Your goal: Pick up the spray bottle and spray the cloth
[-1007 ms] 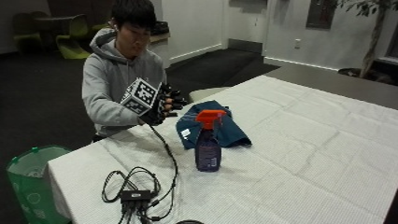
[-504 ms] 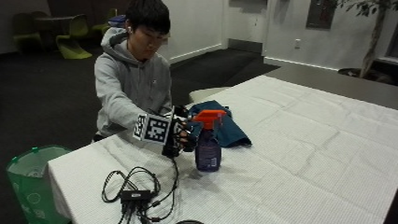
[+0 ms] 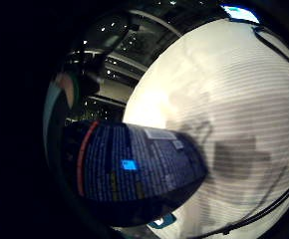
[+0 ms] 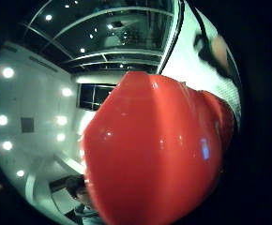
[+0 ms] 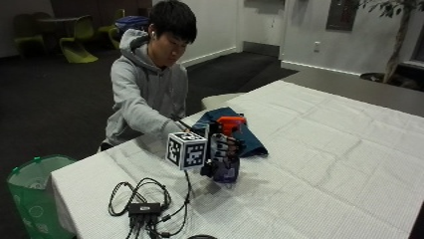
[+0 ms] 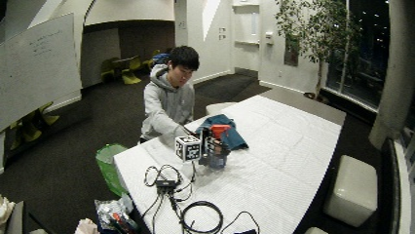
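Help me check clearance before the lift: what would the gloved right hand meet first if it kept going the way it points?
The spray bottle. The right hand is already at it, fingers curled around its neck.

The dark plastic spray bottle with the orange trigger head (image 5: 227, 160) stands on the white-clothed table (image 5: 331, 164). Just behind it lies the crumpled blue cloth (image 5: 246, 140); the gloved right hand (image 5: 222, 149) wraps it.

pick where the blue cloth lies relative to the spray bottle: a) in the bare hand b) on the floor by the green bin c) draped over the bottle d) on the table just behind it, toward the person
d: the blue cloth lies on the white table right behind the spray bottle, which the gloved right hand grips.
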Tool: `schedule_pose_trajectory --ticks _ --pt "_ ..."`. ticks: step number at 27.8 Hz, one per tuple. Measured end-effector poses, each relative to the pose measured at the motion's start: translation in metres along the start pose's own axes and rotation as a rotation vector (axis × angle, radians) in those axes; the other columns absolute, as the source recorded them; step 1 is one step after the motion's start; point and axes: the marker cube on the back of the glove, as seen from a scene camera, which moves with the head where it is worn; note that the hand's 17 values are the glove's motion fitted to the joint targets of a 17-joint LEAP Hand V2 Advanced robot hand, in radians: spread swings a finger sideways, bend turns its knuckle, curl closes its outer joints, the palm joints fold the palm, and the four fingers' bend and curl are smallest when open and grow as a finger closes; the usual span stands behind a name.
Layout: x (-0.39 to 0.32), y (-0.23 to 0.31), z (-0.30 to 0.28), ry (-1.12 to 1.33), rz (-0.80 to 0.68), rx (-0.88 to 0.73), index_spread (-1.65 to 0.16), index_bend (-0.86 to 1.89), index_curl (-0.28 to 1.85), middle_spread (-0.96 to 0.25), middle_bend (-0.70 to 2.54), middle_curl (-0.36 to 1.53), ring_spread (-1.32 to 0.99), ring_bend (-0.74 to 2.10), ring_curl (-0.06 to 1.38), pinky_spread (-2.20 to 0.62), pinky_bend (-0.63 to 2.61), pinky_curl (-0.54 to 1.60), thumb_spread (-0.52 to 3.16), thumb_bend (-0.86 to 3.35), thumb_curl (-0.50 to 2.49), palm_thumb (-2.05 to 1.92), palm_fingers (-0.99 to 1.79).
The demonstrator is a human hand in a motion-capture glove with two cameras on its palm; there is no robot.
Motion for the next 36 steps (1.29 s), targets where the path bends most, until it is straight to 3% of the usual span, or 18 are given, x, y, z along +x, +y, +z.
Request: schedule_pose_trajectory --ticks 7,20,29,36 --pt "-0.019 -0.004 0.033 0.117 -0.002 -0.221 -0.2 0.45 0.35 -0.05 0.57 0.46 -0.11 0.49 0.36 -0.04 0.29 0.3 0.63 0.04 0.52 0.99 1.28" --pt "-0.106 0.066 0.079 0.841 -0.173 -0.743 -0.17 0.55 0.46 -0.07 0.61 0.49 -0.16 0.52 0.41 -0.19 0.31 0.34 0.28 -0.03 0.61 0.97 1.39" --pt "-0.164 0.113 0.086 1.185 -0.209 -0.844 -0.16 0.55 0.49 -0.07 0.61 0.5 -0.17 0.53 0.42 -0.21 0.33 0.36 0.19 -0.03 0.65 0.96 1.38" --pt "-0.143 0.13 0.105 1.425 -0.203 -0.888 -0.16 0.55 0.5 -0.08 0.62 0.5 -0.17 0.54 0.43 -0.22 0.33 0.36 0.15 -0.03 0.67 0.95 1.38"
